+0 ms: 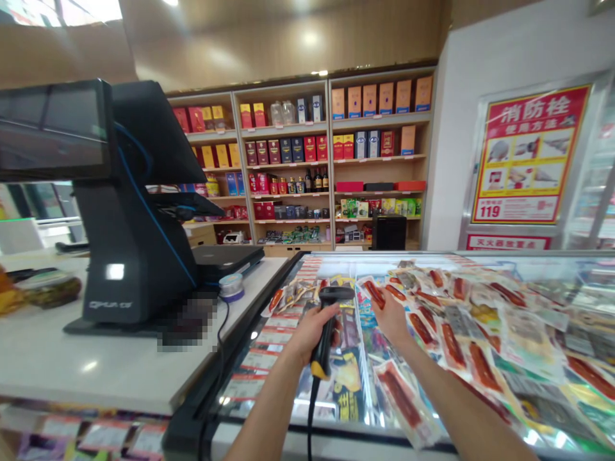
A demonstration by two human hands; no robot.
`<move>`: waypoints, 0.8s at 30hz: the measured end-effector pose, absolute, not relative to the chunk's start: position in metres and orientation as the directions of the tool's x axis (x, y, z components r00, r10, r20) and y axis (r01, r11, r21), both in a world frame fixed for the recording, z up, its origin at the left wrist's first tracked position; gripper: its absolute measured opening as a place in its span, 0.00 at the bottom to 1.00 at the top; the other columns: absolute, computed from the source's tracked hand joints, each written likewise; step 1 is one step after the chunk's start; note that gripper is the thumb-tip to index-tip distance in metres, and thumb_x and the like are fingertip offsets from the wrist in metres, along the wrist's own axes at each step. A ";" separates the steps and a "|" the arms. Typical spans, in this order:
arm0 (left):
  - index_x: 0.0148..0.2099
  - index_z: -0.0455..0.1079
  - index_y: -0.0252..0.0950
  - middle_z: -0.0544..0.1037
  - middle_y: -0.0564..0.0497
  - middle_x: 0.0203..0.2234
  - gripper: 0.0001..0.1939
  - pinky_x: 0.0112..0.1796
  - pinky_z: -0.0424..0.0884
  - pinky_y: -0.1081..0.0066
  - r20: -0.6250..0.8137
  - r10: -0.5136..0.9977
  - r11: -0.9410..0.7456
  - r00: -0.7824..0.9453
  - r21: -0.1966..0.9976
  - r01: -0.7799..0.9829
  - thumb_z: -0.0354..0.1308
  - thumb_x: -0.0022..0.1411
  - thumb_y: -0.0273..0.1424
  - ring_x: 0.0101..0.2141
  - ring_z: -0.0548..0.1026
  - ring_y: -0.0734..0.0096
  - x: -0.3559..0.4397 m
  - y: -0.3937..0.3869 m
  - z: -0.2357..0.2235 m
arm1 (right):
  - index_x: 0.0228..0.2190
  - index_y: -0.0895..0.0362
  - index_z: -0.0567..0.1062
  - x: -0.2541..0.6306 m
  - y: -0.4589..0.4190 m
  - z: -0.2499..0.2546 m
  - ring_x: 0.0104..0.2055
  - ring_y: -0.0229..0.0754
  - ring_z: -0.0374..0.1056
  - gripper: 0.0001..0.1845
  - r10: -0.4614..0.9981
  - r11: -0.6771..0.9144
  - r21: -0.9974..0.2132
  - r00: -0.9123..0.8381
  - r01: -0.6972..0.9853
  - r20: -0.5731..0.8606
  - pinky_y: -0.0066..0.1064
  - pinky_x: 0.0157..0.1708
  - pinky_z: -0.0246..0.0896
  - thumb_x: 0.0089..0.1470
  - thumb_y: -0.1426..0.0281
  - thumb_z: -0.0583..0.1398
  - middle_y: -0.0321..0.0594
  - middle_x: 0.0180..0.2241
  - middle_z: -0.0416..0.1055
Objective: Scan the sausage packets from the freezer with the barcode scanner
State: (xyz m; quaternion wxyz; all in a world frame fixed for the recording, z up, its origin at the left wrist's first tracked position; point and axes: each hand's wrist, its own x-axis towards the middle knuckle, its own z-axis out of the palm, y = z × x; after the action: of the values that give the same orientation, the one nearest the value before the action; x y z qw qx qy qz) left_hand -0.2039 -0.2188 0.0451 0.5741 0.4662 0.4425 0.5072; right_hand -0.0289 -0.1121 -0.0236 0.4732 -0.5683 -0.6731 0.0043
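My left hand [311,331] is wrapped around the grip of a black barcode scanner [330,320] with a yellow base, its head pointing away from me over the glass lid of a chest freezer [336,256]. A black cable hangs down from the scanner's handle. My right hand [390,315] reaches over the glass to a clear sausage packet [373,291] among many packets of red sausage; its fingers curl at the packet's edge, and I cannot tell whether they grip it.
A black till terminal [129,211] with two screens stands on a white counter [96,365] at the left. Price labels line the freezer's left edge. Shelves of boxed goods and bottles [298,160] fill the back wall. A red fire notice [526,157] hangs at the right.
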 end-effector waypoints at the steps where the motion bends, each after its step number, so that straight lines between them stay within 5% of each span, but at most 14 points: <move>1: 0.27 0.58 0.33 0.68 0.54 0.16 0.15 0.14 0.58 0.77 -0.042 0.995 0.056 0.091 0.984 -0.167 0.54 0.47 0.41 0.13 0.65 0.78 -0.203 -0.218 0.045 | 0.41 0.59 0.65 -0.029 -0.112 -0.024 0.33 0.41 0.66 0.17 0.767 0.354 -0.541 0.094 0.763 0.635 0.29 0.33 0.55 0.48 0.67 0.50 0.42 0.32 0.70; 24: 0.27 0.60 0.32 0.67 0.54 0.16 0.16 0.14 0.59 0.77 0.080 0.982 -0.050 0.172 0.983 -0.177 0.54 0.47 0.42 0.13 0.64 0.79 -0.194 -0.209 0.061 | 0.44 0.60 0.62 -0.022 -0.110 -0.026 0.34 0.43 0.66 0.20 0.795 0.229 -0.518 0.149 0.824 0.588 0.30 0.33 0.54 0.49 0.66 0.48 0.44 0.35 0.70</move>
State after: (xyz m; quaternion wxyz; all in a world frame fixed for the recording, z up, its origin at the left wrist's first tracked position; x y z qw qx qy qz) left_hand -0.1942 -0.2088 0.0612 0.5673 0.5139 0.3917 0.5106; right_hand -0.0222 -0.1095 -0.0256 0.4351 -0.6208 -0.6519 -0.0169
